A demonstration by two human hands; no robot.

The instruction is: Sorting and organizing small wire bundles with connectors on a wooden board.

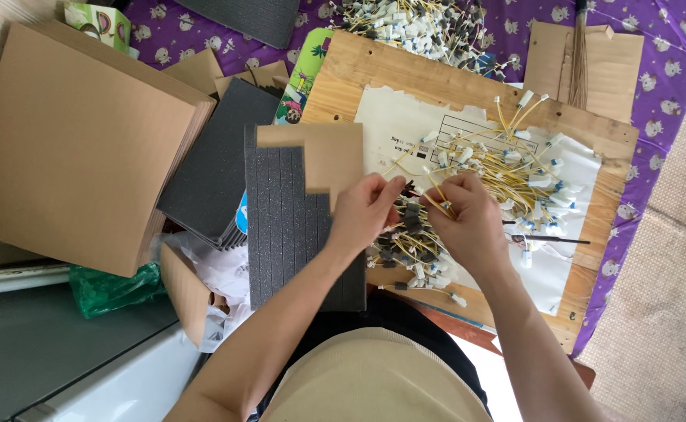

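We took the wooden board [343,70] as our landmark; everything else we placed against it.

Our left hand [366,209] sat at the board's near-left edge, its fingers [390,187] pinched shut on something small and dark; what exactly, we could not tell. Our right hand [468,219] hovered just beside it, over the board's middle, fingers curled closed around a yellow wire [435,194] whose free end pointed up and left, toward the left hand; the two sets of fingertips were nearly touching, with the wire's tip between them.

The wire's long axis ran on a diagonal, from the right hand's grip toward the board's far-left corner; so the left hand was the nearer one to its free end, and the right hand held its body.

A heap of wires [515,176] with white connectors lay on white paper [390,109] to the right of both hands, on the board's right half; a smaller bundle with dark foam pieces [409,242] lay under the hands at the board's near edge. A grey foam sheet [280,227], cut in strips, lay just left of the board, a cardboard piece [327,152] partly over it; a second heap [413,27] sat beyond the board's far edge.
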